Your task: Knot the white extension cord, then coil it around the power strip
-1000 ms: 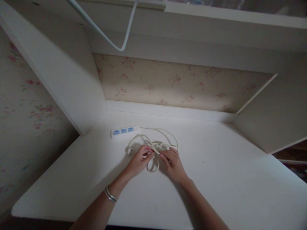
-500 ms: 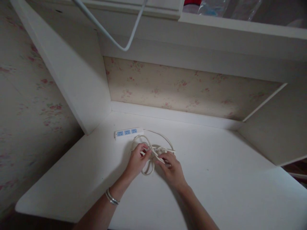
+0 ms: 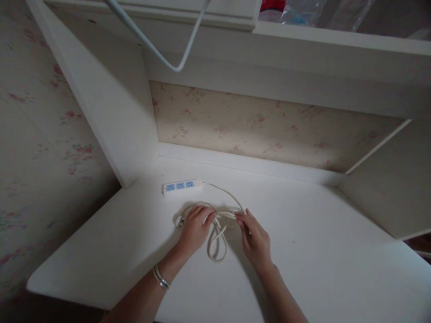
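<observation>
A white power strip [image 3: 182,186] with three blue socket faces lies on the white desk. Its cream cord [image 3: 217,258] runs from the right end into a loose bundle, with one loop hanging toward me. My left hand [image 3: 197,226] is closed over the left part of the bundle, thumb against the strands. Just left of those fingers the plug [image 3: 181,220] shows, partly hidden. My right hand [image 3: 254,235] pinches the right end of the bundle between thumb and fingers.
The white desk [image 3: 323,269] spreads around the cord, with a side panel [image 3: 101,98] at the left and another panel [image 3: 387,179] at the right. A shelf [image 3: 303,58] overhangs the back. A pale bent rod [image 3: 177,69] hangs in front of it.
Both hands have moved apart, the right one farther right. The raised cord loop has come down, the strands are drawn together between the hands, and the plug now shows at the left.
</observation>
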Tool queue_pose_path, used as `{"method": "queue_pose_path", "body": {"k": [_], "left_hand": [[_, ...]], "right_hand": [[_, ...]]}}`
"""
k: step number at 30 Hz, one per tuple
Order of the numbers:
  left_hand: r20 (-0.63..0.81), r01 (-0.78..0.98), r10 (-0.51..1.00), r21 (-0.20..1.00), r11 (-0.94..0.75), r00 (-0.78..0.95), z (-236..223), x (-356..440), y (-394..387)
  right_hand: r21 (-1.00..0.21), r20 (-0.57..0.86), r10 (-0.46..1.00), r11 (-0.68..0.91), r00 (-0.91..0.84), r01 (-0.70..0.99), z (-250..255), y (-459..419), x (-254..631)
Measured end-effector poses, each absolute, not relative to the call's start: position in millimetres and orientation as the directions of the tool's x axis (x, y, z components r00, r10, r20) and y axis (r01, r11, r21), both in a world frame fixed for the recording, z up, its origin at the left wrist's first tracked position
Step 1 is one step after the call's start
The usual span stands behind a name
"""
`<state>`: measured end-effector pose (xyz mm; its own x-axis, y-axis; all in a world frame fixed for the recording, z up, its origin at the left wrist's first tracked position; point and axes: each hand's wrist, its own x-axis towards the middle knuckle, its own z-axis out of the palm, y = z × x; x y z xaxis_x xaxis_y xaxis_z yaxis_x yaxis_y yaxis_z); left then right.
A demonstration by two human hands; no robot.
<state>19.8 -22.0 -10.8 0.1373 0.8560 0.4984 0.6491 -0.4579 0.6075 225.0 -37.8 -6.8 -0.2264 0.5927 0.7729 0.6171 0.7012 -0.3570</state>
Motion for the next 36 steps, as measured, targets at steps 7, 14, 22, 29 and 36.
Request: {"method": "queue_pose_path", "body": {"k": [7,14,22,29,36], "left_hand": [[0.463,0.584,0.876,0.676,-0.449,0.138,-12.3,25.5,-26.6],[0.476,0.585,0.87,0.673,-0.453,0.126,-12.7,26.6,-23.6],[0.392,0.721,0.919,0.647,-0.247,-0.036,-11.6,25.0,-21.9],[0.405,0.769,0.911,0.605,-0.206,-0.075,-10.1,22.6,-21.0],[0.403,0.76,0.902,0.632,-0.15,-0.157,-10.4,20.4,-20.3]], "right_hand": [[-0.446,0.741,0.651,0.662,-0.166,0.603,-7.2,-40.7,224.4],[-0.557,0.653,0.734,0.633,-0.188,0.538,-2.9,-47.7,218.4],[-0.862,0.477,0.834,0.384,0.276,0.33,0.6,-40.7,229.3],[-0.875,0.298,0.94,0.339,-0.167,0.345,11.7,-44.5,236.7],[-0.935,0.193,0.972,0.224,-0.137,0.275,18.8,-46.2,240.4]]}}
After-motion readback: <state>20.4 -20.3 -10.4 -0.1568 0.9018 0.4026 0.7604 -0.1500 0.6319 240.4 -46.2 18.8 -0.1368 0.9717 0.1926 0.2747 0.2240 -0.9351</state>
